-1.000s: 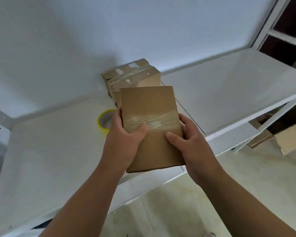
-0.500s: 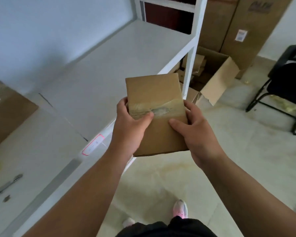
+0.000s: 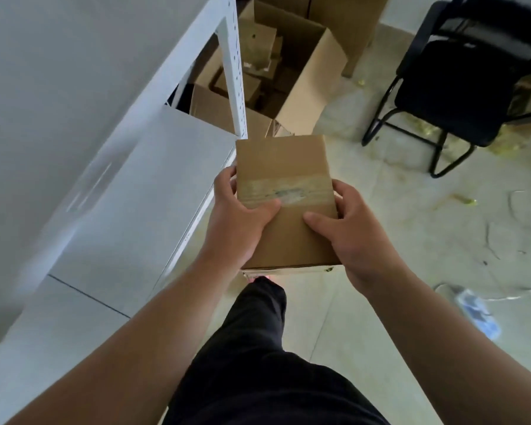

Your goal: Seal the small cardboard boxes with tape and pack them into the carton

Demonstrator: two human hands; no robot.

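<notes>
I hold a small brown cardboard box (image 3: pixel 284 167) in front of me, above the floor, with a strip of clear tape across its top. My left hand (image 3: pixel 238 214) grips its left side, thumb lying on the tape. My right hand (image 3: pixel 348 230) grips the right side, thumb on the top face. Ahead on the floor stands a large open carton (image 3: pixel 311 79) with several small brown boxes inside it.
A white metal shelf (image 3: pixel 154 179) runs along my left, its upright post (image 3: pixel 235 72) in front of the carton. A black chair (image 3: pixel 460 87) stands at the right. Scraps and a blue-white wrapper (image 3: pixel 475 311) litter the tiled floor. My dark trouser leg (image 3: pixel 258 348) is below.
My view has swung right, away from the shelf top with the tape roll, toward the floor carton. Both hands keep the same hold on the taped box.
</notes>
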